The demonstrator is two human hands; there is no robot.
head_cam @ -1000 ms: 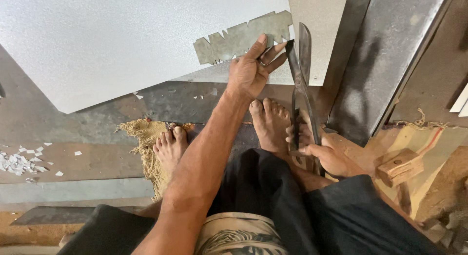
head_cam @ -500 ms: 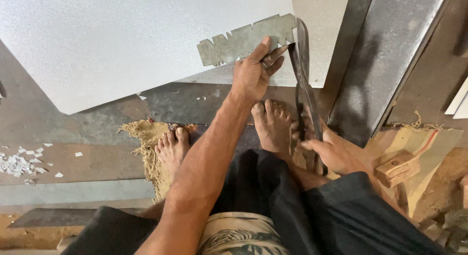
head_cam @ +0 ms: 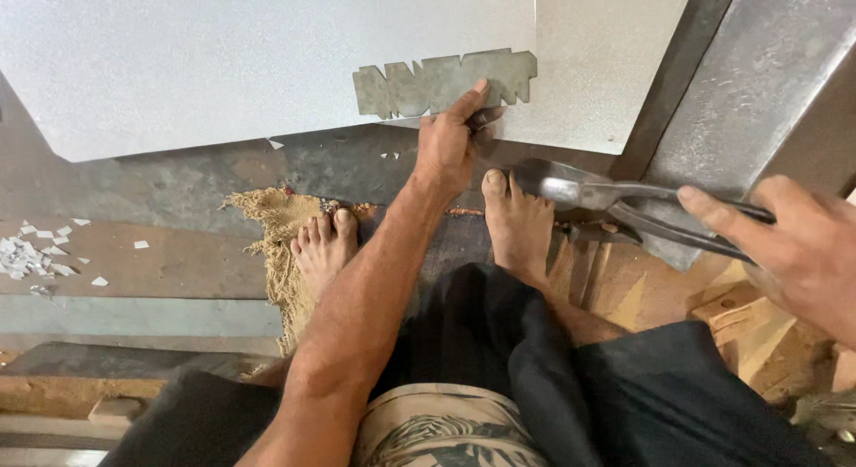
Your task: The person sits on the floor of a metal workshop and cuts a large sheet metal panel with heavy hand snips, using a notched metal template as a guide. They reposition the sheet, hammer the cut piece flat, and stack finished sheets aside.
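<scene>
Head view: left hand point(head_cam: 446, 146) fingers press the dull grey notched template point(head_cam: 446, 82) flat on the pale matte sheet point(head_cam: 223, 66), at twelve o'clock from the bare feet. Right hand point(head_cam: 794, 244), at three o'clock, grips the smooth steel snips point(head_cam: 615, 204), blades pointing toward nine. Frayed burlap point(head_cam: 276, 235) lies under the left foot.
</scene>
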